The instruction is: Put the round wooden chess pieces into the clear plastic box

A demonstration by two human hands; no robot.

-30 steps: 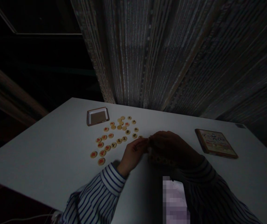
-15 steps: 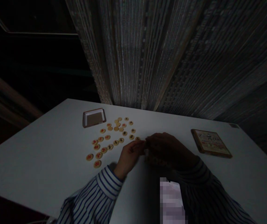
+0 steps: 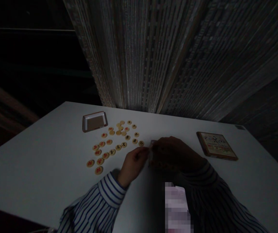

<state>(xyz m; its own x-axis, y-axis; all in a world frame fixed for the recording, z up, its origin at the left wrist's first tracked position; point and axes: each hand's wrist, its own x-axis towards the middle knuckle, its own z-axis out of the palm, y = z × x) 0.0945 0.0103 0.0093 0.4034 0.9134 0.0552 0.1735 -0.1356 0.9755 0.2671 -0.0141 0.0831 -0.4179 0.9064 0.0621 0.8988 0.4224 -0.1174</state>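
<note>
My left hand [image 3: 134, 164] has its thumb and fingers pinched at the edge of a thin, pale, see-through piece that looks like plastic wrapping [image 3: 150, 149]. Close against it on the right, my right hand [image 3: 177, 152] curls over the same piece, in deep shadow. Under the right palm, round chess pieces [image 3: 164, 167] show faintly; whether they lie inside the wrapping I cannot tell. Left of my hands, several loose Chinese chess pieces [image 3: 112, 151] are spread on the white table [image 3: 44, 161], some with red characters, some with black, some blank side up.
A shallow open tray-like box part [image 3: 84, 124] stands at the back left. On the right lies a flat box or lid with a printed picture [image 3: 217, 145]. A pale pixelated object [image 3: 177, 207] is near the front. Behind the table hangs a striped curtain [image 3: 139, 64].
My fingers have drawn slightly apart, and more of the pale wrapping shows between them. The whole view has shifted a little; the loose chess pieces keep their arrangement.
</note>
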